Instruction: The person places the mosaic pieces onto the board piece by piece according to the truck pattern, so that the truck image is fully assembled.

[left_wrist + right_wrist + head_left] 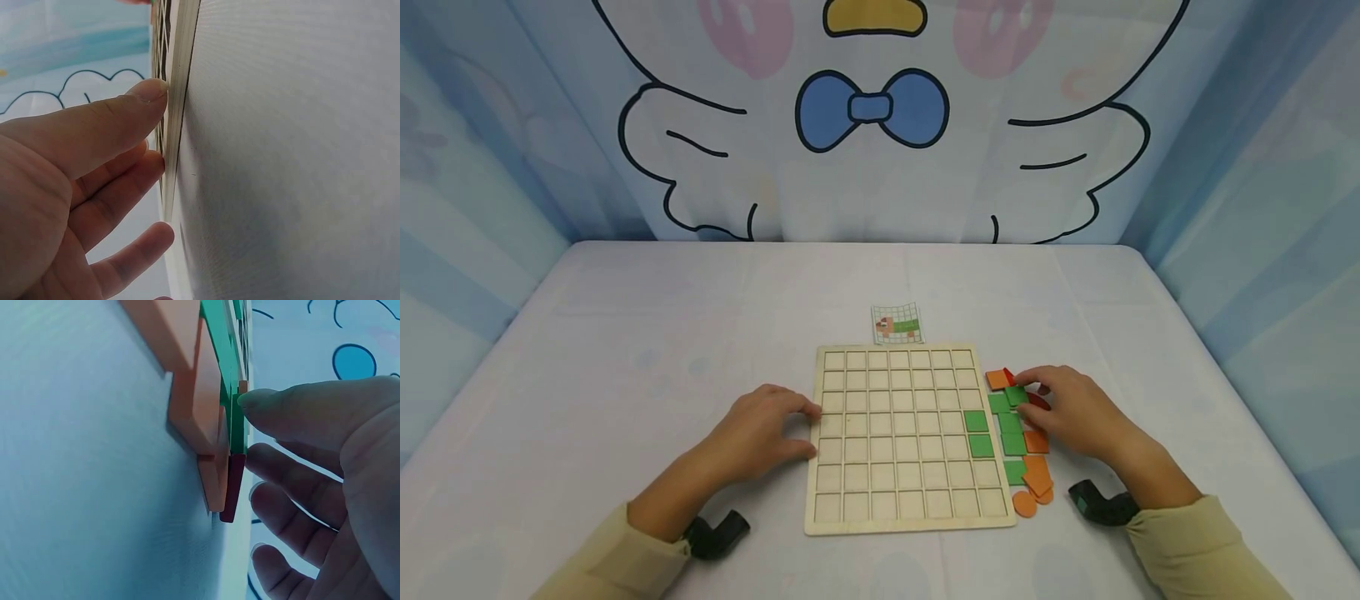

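A wooden grid board lies on the table, with two green square tiles set in cells of its rightmost column. My left hand rests against the board's left edge, its thumb and fingers spread apart and touching the rim. On the board's right side, my right hand pinches a green square tile between thumb and fingertip. That tile sits among the loose pieces. Dark red pieces lie under the right hand, partly hidden by it.
Loose green tiles, orange pieces and an orange disc lie along the board's right edge. A small picture card with a gridded animal figure lies behind the board. A printed curtain hangs beyond the table.
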A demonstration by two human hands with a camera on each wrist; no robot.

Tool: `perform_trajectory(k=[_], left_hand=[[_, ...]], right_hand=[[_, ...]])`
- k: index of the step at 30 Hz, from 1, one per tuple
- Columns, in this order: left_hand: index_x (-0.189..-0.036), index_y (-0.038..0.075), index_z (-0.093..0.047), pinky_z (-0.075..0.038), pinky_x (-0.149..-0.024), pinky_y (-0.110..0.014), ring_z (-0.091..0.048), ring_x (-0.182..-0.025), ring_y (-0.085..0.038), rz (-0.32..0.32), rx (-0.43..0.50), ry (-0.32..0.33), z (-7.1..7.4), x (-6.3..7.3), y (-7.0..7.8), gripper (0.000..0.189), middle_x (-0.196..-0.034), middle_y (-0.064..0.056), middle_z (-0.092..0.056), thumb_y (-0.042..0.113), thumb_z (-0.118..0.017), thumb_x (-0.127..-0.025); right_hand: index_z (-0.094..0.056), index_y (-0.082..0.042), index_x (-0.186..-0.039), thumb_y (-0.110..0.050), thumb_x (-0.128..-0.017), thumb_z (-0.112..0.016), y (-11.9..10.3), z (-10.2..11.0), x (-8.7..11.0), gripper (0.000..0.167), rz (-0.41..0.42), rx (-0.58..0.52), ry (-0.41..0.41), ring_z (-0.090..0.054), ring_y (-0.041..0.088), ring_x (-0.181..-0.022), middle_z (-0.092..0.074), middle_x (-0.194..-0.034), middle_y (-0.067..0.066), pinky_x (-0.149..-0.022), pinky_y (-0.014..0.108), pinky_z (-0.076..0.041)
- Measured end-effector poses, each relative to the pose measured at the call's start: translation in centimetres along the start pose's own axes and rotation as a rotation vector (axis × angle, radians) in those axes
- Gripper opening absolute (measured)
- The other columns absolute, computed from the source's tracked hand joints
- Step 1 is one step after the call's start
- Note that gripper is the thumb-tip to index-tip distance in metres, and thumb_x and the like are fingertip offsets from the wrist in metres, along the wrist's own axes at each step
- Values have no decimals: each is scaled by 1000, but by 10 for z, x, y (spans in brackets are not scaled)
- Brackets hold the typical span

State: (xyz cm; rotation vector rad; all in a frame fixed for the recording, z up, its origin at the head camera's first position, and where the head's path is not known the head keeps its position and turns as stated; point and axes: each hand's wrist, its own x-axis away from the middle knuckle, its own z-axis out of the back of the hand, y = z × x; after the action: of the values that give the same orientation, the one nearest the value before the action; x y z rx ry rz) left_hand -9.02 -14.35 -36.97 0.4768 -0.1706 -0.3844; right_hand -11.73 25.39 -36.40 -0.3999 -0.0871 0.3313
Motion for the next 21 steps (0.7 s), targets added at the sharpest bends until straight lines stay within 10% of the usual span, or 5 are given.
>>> perform_trajectory(k=[21], left_hand=[[-106,14,-74,-43,-99,-51,-55,-119,-31,20,6,-1,-1,-2,0,33,-111,1,-70,21,-88,-77]], right_hand=[[-67,1,-116,-14,-90,-75,1,-3,-1,31,8,-2,8,-57,28,-94,-64,-105,11,-85,50,-51]])
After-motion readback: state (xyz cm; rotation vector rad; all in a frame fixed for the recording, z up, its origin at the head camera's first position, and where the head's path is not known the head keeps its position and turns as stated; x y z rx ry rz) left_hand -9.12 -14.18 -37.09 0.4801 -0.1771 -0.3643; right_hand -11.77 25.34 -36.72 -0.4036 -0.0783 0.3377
